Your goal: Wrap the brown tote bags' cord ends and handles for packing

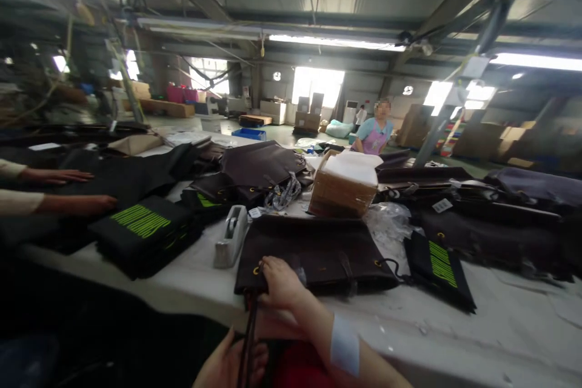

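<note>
A dark brown drawstring bag lies flat on the white table in front of me. My right hand, with a white band on its wrist, is closed on the bag's near left corner by a metal eyelet. A dark cord runs from that corner down to my left hand, which is closed around it at the bottom edge of the view.
A grey tape dispenser stands left of the bag. Black pouches with green lettering lie left and right. A co-worker's hands rest flat on black fabric at far left. Behind the bag are a cardboard box, bag piles and a standing person.
</note>
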`<state>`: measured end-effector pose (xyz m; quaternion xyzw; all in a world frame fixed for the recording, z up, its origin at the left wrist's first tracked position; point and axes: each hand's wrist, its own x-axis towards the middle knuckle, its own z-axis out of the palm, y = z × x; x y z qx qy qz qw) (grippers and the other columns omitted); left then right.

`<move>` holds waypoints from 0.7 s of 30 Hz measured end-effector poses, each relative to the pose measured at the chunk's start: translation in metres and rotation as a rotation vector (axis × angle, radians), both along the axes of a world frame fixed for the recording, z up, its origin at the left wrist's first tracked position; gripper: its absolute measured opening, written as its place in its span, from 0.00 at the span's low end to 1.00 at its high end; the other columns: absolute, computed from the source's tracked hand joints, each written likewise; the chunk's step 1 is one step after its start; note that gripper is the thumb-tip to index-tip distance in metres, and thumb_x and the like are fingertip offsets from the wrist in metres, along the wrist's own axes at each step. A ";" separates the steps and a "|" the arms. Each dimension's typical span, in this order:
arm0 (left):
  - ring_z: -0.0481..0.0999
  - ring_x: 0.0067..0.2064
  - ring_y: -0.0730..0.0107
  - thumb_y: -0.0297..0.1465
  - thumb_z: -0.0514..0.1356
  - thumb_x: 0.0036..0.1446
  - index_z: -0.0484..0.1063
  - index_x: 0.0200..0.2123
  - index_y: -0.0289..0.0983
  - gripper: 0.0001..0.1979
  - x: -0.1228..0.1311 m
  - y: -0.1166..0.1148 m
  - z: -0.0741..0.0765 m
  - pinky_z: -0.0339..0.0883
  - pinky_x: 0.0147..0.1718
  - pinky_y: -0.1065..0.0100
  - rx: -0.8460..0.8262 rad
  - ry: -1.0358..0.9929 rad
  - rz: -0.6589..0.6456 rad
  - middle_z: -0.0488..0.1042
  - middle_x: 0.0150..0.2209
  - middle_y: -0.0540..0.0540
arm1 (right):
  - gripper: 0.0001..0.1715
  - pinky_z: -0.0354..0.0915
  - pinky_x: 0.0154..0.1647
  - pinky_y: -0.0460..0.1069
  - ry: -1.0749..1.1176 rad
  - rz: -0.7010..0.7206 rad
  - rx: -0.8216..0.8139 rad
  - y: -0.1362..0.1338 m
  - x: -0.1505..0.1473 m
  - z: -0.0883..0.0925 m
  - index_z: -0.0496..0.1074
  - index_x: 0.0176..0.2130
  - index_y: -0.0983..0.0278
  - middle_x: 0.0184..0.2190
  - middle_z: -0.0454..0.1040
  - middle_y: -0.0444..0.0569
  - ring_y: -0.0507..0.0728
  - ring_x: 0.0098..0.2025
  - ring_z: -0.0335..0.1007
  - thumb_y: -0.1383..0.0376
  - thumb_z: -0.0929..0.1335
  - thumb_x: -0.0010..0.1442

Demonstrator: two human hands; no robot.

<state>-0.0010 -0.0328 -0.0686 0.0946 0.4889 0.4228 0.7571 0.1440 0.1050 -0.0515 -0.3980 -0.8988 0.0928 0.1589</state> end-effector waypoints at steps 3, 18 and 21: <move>0.77 0.27 0.69 0.33 0.59 0.58 0.70 0.28 0.32 0.10 0.008 0.002 -0.003 0.70 0.27 0.71 -0.070 -0.030 0.046 0.77 0.27 0.42 | 0.44 0.50 0.64 0.56 -0.044 -0.016 0.013 0.001 0.009 0.004 0.59 0.62 0.66 0.63 0.58 0.57 0.64 0.64 0.53 0.61 0.71 0.48; 0.70 0.20 0.73 0.57 0.62 0.40 0.59 0.19 0.37 0.28 0.015 0.004 0.002 0.59 0.21 0.73 0.135 0.238 -0.114 0.73 0.20 0.48 | 0.40 0.44 0.66 0.60 -0.049 -0.121 0.064 -0.007 0.007 -0.016 0.55 0.64 0.67 0.66 0.54 0.55 0.64 0.66 0.47 0.54 0.64 0.58; 0.70 0.20 0.73 0.55 0.63 0.40 0.59 0.19 0.38 0.27 0.019 0.002 0.008 0.59 0.21 0.73 0.153 0.239 -0.092 0.73 0.20 0.49 | 0.39 0.43 0.66 0.60 -0.041 -0.149 0.058 -0.007 0.005 -0.016 0.55 0.65 0.67 0.66 0.54 0.54 0.65 0.66 0.47 0.54 0.63 0.59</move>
